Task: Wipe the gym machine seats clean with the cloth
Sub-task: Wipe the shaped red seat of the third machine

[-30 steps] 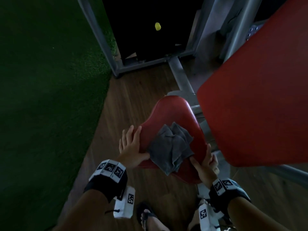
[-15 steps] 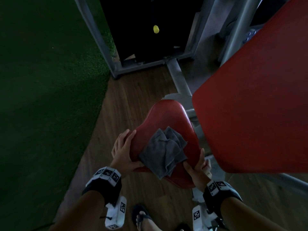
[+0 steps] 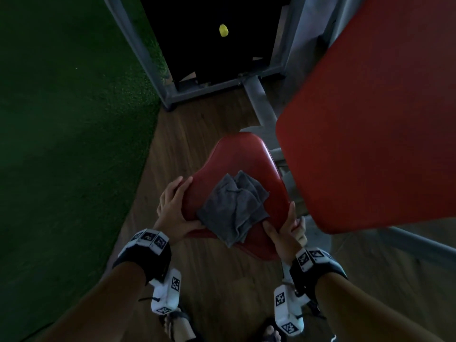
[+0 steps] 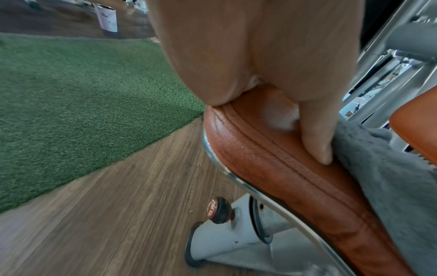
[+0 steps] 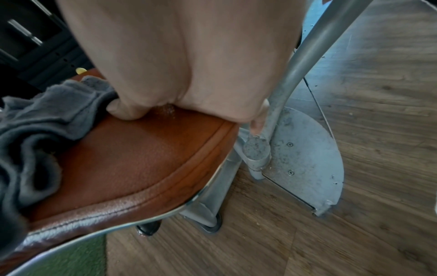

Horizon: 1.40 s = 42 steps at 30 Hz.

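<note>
Item: seat [image 3: 243,164], red padded, gripped at both near side edges. Left hand [image 3: 174,213] has slid from resting flat to clasping the rim, thumb on top; right hand [image 3: 286,230] likewise wraps its edge. Cloth [image 3: 234,206], grey, lies crumpled between the hands, unheld; wiping is judged paused. Adjustment knob [image 4: 218,210] under the left hand: lettering illegible.

Left hand [image 3: 174,211]: wrapped over the left edge of the seat [image 3: 243,156], thumb laid on top, fingers curled around the side.
Right hand [image 3: 286,229]: clamped on the seat's right edge, thumb pressed on top.
Forearms: extended forward, wrists banded.
</note>
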### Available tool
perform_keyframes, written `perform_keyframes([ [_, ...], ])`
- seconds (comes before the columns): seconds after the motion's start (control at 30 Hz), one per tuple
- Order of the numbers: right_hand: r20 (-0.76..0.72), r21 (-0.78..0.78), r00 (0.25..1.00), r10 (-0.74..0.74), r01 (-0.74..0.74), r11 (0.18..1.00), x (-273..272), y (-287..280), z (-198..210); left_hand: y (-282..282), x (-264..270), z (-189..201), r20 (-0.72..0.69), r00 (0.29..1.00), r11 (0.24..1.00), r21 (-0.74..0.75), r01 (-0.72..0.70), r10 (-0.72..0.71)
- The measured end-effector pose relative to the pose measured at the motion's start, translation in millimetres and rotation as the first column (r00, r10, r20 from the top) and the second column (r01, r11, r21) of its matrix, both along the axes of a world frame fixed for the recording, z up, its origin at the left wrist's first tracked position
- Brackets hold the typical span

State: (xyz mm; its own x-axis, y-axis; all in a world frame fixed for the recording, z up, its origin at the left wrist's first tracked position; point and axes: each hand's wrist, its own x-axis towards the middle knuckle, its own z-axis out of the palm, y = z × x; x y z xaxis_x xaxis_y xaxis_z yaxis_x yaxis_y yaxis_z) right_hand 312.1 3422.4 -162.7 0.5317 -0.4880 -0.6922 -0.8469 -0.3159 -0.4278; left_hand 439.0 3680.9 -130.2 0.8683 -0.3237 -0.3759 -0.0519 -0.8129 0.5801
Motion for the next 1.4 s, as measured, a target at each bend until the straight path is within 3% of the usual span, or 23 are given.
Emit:
perform_keyframes([
  [0.43, 0.089, -0.023, 0.995, -0.055, 0.058, 0.998, -9.8, 9.2, 5.7, 7.1, -1.8, -9.1, 0.06, 0.998, 0.999, -0.037, 0.038, -0.036],
  [0.57, 0.157, -0.235, 0.984, 0.084, -0.045, 0.971, -3.4, 15.1, 15.7, 7.9, -0.9, -11.9, 0.064, 0.998, 0.998, -0.057, 0.032, -0.029],
  [0.67, 0.428, -0.419, 0.876, 0.221, -0.024, 0.908, 13.7, 41.1, 33.5, 10.6, -1.6, -15.3, 0.075, 0.997, 0.996, -0.087, 0.037, -0.031],
  [0.77, 0.576, -0.301, 0.757, 0.309, -0.155, 0.941, 41.9, 74.1, 47.2, 12.9, -2.3, -18.2, 0.089, 0.995, 0.992, -0.115, 0.047, -0.037],
  [0.83, 0.509, -0.324, 0.744, 0.433, -0.3, 0.897, 59.9, 85.1, 45.7, 12.7, -3.2, -18.0, 0.094, 0.995, 0.992, -0.118, 0.051, -0.04],
  [0.93, 0.238, -0.36, 0.767, 0.597, -0.501, 0.787, 72.6, 86.5, 36.2, 12.4, -4.3, -17.4, 0.099, 0.994, 0.991, -0.122, 0.047, -0.035],
  [1.03, 0.101, -0.408, 0.726, 0.68, -0.593, 0.694, 66.9, 85.7, 31.1, 11.8, -4.9, -16.3, 0.085, 0.996, 0.992, -0.126, 0.025, -0.014],
  [1.1, 0.092, -0.45, 0.74, 0.667, -0.566, 0.69, 58.4, 84.2, 31.3, 11.8, -5.8, -14.5, 0.071, 0.997, 0.991, -0.135, 0.012, -0.002],
  [1.3, 0.156, -0.565, 0.879, 0.45, -0.295, 0.771, 25.0, 73.9, 36.3, 9.8, -5.8, -12.9, 0.077, 0.997, 0.992, -0.121, 0.022, -0.013],
  [1.4, 0.227, -0.535, 0.902, 0.368, -0.2, 0.821, 12.8, 63.2, 39.0, 8.7, -6.3, -13.9, 0.094, 0.995, 0.995, -0.097, 0.023, -0.013],
])
